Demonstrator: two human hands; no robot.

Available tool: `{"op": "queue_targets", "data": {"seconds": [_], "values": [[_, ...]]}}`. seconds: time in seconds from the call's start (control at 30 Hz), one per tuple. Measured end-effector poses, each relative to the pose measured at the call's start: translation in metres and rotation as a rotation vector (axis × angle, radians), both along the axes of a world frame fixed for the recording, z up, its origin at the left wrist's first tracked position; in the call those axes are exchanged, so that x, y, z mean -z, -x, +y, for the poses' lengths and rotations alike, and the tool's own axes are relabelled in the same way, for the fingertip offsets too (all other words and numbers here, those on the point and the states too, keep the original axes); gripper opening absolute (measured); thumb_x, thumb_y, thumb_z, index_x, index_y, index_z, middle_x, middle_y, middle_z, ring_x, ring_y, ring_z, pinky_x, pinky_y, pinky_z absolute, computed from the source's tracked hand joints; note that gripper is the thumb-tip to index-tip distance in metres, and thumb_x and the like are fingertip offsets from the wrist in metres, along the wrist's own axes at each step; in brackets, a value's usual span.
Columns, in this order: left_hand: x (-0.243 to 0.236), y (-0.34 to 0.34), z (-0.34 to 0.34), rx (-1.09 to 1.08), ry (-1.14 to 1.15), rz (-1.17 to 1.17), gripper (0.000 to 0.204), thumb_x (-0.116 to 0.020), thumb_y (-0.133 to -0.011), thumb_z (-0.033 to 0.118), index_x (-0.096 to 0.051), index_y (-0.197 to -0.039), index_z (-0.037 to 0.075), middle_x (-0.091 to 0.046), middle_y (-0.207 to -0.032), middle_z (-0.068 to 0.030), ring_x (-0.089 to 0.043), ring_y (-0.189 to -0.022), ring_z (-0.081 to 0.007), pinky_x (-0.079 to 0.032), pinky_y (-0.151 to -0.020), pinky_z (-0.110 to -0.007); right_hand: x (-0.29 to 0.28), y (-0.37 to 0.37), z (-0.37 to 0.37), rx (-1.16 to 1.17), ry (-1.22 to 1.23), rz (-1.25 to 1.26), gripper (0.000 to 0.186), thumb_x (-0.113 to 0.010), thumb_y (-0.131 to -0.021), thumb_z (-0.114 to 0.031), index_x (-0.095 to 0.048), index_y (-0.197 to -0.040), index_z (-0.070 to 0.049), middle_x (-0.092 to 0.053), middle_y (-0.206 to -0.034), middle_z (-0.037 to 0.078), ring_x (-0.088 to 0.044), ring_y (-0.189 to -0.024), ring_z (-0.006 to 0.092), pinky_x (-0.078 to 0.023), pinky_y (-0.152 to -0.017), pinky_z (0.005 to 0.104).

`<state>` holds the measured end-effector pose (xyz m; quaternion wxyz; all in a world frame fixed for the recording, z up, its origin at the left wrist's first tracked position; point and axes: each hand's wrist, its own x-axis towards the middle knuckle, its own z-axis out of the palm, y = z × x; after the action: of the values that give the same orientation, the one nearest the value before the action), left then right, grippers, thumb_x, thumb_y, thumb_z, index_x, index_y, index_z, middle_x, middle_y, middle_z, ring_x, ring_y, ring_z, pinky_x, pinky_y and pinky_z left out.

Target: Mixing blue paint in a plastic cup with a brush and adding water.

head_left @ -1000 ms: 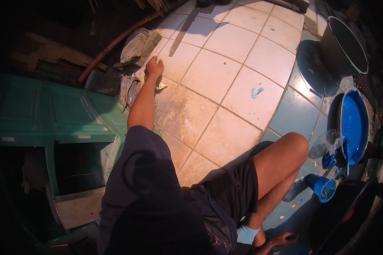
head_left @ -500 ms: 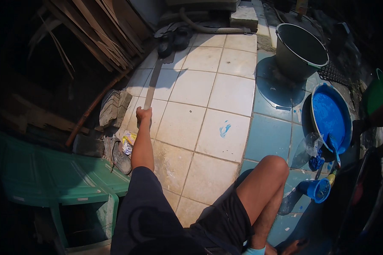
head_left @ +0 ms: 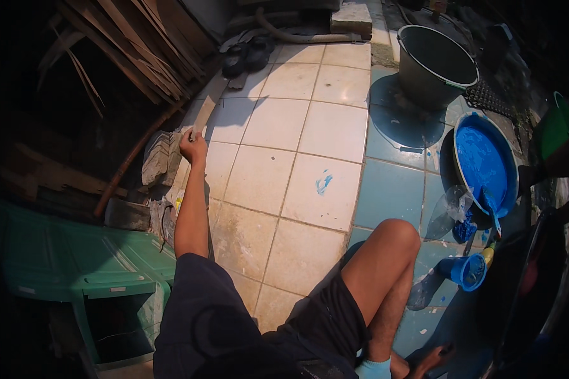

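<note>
My left hand [head_left: 193, 146] reaches out ahead at the left, its fingers closed around the near end of a flat, pale wooden strip [head_left: 205, 112]. The strip points away along the left side of the white tiles, toward a pair of black sandals [head_left: 246, 58]. Low at the right, beyond my bent knee, what looks like my right hand [head_left: 431, 360] shows in shadow at the frame's bottom. A small dark patch lies at its tip; whether its fingers grip anything is unclear.
At the right stand a basin [head_left: 482, 161] of blue paint with a brush [head_left: 492, 211], a blue cup [head_left: 466, 271] and a dark bucket [head_left: 433, 69]. A green plastic stool [head_left: 101, 262] is at the near left. Wooden boards [head_left: 148, 47] lean behind it. Blue smears [head_left: 324, 183] mark one white tile.
My left hand has moved left and slightly away from me, carrying the wooden strip toward the left side of the tiles. The whole view has shifted slightly.
</note>
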<state>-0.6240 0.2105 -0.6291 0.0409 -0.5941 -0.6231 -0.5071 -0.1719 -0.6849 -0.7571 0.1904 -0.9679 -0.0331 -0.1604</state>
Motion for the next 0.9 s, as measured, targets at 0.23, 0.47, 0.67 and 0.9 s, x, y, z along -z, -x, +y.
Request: {"op": "queue_targets", "data": {"seconds": [0.23,0.47,0.67,0.9], "values": [[-0.071,-0.057,-0.056,0.467,-0.012,0.530,0.034,-0.063,-0.078,-0.006,-0.070,-0.111,0.000,-0.069,-0.109,-0.0163,-0.066,-0.101,-0.0367,-0.053,-0.085,-0.041,-0.007,0.006,0.005,0.070,-0.048,0.025,0.031,-0.054,-0.103,-0.024,-0.061,-0.122,0.000,-0.068,-0.107,0.017,-0.067,-0.086,0.0290,-0.053,-0.075,0.0374],[-0.058,-0.099,-0.084,0.728,0.202,0.696,0.034,-0.063,-0.079,-0.007,-0.068,-0.111,0.001,-0.067,-0.113,-0.0163,-0.065,-0.103,-0.0368,-0.054,-0.089,-0.042,-0.030,0.016,0.042,0.039,-0.148,0.069,0.031,-0.051,-0.104,-0.022,-0.062,-0.122,0.001,-0.068,-0.109,0.019,-0.068,-0.092,0.0311,-0.053,-0.076,0.0383],[-0.043,-0.121,-0.095,0.967,0.265,0.835,0.034,-0.065,-0.077,-0.010,-0.067,-0.109,0.001,-0.066,-0.114,-0.0157,-0.066,-0.101,-0.0380,-0.056,-0.085,-0.043,-0.037,0.016,0.049,0.020,-0.162,0.073,0.032,-0.050,-0.104,-0.021,-0.062,-0.122,0.002,-0.068,-0.111,0.020,-0.069,-0.095,0.0323,-0.054,-0.078,0.0392],[-0.043,-0.134,-0.087,1.012,0.326,0.561,0.033,-0.060,-0.079,-0.011,-0.068,-0.109,-0.003,-0.069,-0.108,-0.0170,-0.069,-0.094,-0.0350,-0.056,-0.080,-0.038,-0.028,0.020,0.044,0.003,-0.195,0.094,0.033,-0.045,-0.104,-0.017,-0.061,-0.124,0.004,-0.068,-0.114,0.021,-0.066,-0.103,0.0359,-0.051,-0.089,0.0418]]}}
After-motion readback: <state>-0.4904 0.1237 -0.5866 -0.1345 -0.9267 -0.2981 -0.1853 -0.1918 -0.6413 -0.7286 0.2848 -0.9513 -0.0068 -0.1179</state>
